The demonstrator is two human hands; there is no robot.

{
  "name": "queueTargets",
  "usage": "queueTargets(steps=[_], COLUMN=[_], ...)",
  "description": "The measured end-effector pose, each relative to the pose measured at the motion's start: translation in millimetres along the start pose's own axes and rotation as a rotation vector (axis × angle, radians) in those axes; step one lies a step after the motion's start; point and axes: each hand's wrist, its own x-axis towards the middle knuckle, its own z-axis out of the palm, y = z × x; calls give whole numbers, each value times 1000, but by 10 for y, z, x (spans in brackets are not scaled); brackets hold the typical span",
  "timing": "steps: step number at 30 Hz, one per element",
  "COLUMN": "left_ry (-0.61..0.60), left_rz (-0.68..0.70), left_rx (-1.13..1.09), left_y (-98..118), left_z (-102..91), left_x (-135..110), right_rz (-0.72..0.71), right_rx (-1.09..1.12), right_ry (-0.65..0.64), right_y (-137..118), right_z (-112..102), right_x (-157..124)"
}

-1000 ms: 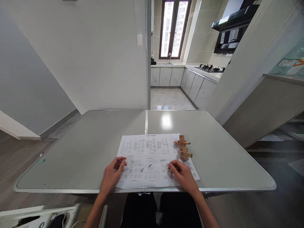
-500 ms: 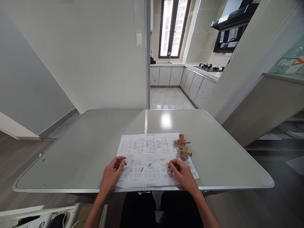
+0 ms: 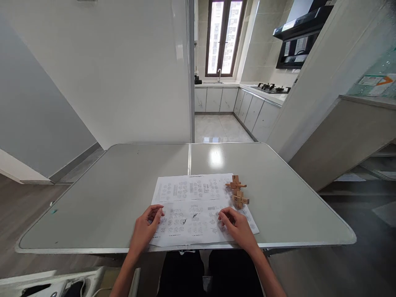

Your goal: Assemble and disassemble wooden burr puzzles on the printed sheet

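A large printed paper sheet (image 3: 192, 227) lies on the table by its near edge, covered with small line diagrams. My left hand (image 3: 150, 218) rests over its left side, fingers loosely curled, a gap between thumb and forefinger, and nothing in it. Over the right side lies my right hand (image 3: 233, 220), also loosely bent with no object visible; part of its fingertips is hidden underneath. Just beyond the right hand, at the sheet's right edge, sit two small wooden interlocking puzzles: a farther one (image 3: 235, 184) and a nearer one (image 3: 240, 200). Both bear dark marks, and neither is touched.
The pale table (image 3: 93, 206) has a metal rim and a centre seam. A small teal bit (image 3: 54, 211) lies near its left edge. At lower left stands a white container (image 3: 89, 276) with cables. A wall and a kitchen doorway are beyond.
The view has shifted very slightly. Both hands, the sheet and the wooden puzzles keep their places.
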Motion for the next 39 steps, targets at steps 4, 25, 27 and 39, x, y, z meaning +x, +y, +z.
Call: queueTargets(steps=[4, 25, 27, 39], left_ry=[2, 19, 26, 12], left_rz=[-6, 20, 21, 13], left_rx=[2, 18, 19, 19], left_y=[28, 32, 34, 22], left_z=[-7, 8, 9, 8], left_x=[0, -4, -5, 5], right_rz=[-6, 3, 3, -3], right_rx=[2, -3, 1, 53], right_ry=[-7, 8, 5, -43], right_y=[-6, 9, 7, -143], right_z=[-5, 10, 6, -63], right_x=[-1, 15, 12, -5])
